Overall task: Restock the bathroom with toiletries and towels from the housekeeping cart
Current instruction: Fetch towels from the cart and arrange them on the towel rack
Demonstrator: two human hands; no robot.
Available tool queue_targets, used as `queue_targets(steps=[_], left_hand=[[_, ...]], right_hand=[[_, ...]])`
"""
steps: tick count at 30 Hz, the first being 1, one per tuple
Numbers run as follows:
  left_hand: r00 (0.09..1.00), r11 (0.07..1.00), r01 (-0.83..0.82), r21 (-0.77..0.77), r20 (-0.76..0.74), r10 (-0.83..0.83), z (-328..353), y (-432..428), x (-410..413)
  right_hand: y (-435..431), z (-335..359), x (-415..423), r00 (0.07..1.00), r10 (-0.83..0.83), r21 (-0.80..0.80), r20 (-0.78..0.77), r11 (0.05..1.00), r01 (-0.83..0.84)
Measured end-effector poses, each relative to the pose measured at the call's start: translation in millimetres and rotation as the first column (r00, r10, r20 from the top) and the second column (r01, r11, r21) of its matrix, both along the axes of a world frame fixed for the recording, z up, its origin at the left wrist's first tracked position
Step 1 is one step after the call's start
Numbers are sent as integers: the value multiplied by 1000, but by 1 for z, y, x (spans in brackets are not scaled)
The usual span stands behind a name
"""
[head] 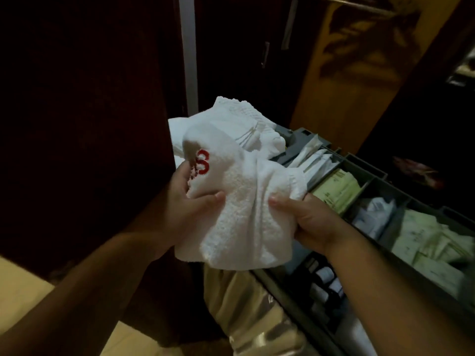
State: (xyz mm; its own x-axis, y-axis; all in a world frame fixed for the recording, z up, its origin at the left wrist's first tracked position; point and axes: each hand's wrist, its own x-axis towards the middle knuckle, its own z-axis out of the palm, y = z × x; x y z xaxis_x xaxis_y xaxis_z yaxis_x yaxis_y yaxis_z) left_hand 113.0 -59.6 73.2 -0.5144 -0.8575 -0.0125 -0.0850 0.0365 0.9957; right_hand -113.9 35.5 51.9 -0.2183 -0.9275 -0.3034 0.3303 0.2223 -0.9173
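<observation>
Towel (241,201): white, red stitched letters; bunched, held in mid-air above the cart's near left end, not resting on it.
L hand (190,201): grips the edge by the letters; thumb pressed on front, fingers wrapped behind, clamped on cloth.
R hand (305,217): grips the lower right side; thumb on top, fingers curled under, clamped on cloth.
Why both hands: prob. to gather loose cloth so it doesn't trail.
Cart (380,173): grey tray w/ dividers, right of towel; green packets (336,191) etc. each kind in its own bin, prob. for quick picking; bottles (326,281) lower, blurred.
Pile (177,140): more white linen just behind towel.
Sack (252,312): beige, below towel; use unclear.
Stage: towel off cart, bathroom not in view; toiletries not yet picked.
</observation>
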Motion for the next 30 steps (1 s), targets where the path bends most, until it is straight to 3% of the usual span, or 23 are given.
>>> queue_targets(steps=[4, 11, 15, 20, 23, 27, 30], left_hand=[[999, 999, 39, 11, 37, -39, -7, 9, 50], [985, 985, 171, 31, 8, -172, -11, 21, 175], [988, 988, 151, 25, 20, -152, -22, 23, 264], [997, 997, -69, 31, 24, 69, -31, 31, 384], [968, 966, -252, 52, 0, 252, -39, 37, 456], [853, 850, -516, 111, -31, 522, -50, 48, 536], [757, 755, -643, 128, -43, 652, -54, 58, 582]], right_hand=[[9, -8, 48, 989, -143, 119, 37, 983, 138], [16, -22, 166, 1000, -17, 226, -5, 974, 18], [5, -32, 243, 998, 60, 221, -34, 974, -51], [-24, -41, 348, 975, 221, 227, -32, 951, -208], [-51, -38, 415, 958, 276, 146, -80, 954, -263], [-83, -34, 494, 909, 416, 142, -8, 901, -410], [-98, -32, 542, 799, 595, 196, 88, 776, -600]])
